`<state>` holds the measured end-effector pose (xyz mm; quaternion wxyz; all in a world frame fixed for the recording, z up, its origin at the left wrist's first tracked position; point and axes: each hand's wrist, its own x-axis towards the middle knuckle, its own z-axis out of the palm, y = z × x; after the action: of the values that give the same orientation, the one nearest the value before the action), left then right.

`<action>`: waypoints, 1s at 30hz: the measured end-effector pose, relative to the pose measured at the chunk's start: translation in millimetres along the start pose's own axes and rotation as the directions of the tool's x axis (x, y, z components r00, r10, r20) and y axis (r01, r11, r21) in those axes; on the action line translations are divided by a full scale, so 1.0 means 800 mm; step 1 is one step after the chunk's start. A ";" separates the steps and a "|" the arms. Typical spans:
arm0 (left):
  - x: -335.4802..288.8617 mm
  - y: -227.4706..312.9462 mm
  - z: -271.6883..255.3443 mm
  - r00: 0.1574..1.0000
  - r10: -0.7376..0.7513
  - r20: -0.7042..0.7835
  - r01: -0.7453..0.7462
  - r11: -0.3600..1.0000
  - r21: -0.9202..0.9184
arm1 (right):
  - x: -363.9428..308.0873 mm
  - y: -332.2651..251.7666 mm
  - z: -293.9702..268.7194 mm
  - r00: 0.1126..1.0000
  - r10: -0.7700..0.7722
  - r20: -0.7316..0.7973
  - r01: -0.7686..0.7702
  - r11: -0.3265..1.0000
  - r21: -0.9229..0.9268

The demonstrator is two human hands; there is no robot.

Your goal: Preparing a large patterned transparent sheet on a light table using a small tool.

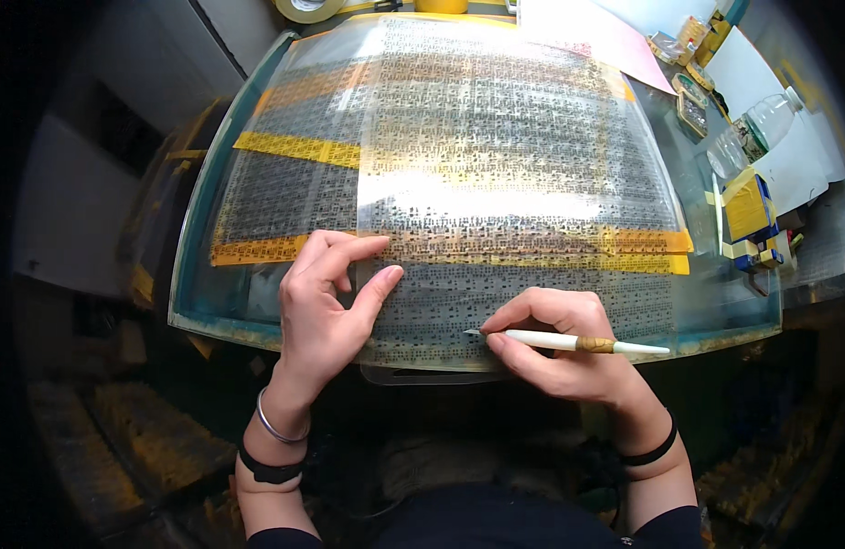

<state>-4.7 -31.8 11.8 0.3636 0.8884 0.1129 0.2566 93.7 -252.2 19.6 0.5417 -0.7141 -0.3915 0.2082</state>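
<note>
A large transparent sheet [523, 302] covered in rows of small dark marks lies over other printed sheets on a glass-topped table. My left hand [326, 297] rests at its left edge, fingers apart, with the index fingertip and thumb on the film. Near the sheet's lower edge, my right hand [564, 339] pinches a slim white pen-like tool [546, 339] with a pointed metal tip. That tip points left and is at the film's surface; I cannot tell whether it touches. The tool's tapered back end extends to the right past my hand.
Yellow and orange strips [294, 148] run across the layered sheets. On the right stand a clear plastic bottle [761, 123] and a blue-and-yellow block [750, 215]. A tape roll [308, 7] lies at the far left; pink paper [628, 55] lies at the back. The table's front edge [715, 340] is close.
</note>
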 end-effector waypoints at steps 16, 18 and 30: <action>-0.006 -0.013 0.008 0.999 0.009 -0.039 -0.015 0.988 -0.151 | 0.000 0.002 0.002 0.999 -0.044 0.008 0.044 0.999 -0.020; -0.006 -0.011 0.008 0.999 -0.008 -0.039 0.002 0.988 -0.154 | 0.000 0.001 0.003 0.999 -0.039 0.001 0.039 0.999 -0.025; -0.008 -0.014 0.009 0.999 0.005 -0.053 -0.012 0.991 -0.131 | -0.001 0.005 0.003 0.997 -0.073 -0.027 0.072 0.997 -0.029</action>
<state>-6.2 -30.3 -2.5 0.4171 0.8559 0.1014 0.2884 92.9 -251.4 14.6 0.5441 -0.7098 -0.4125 0.1730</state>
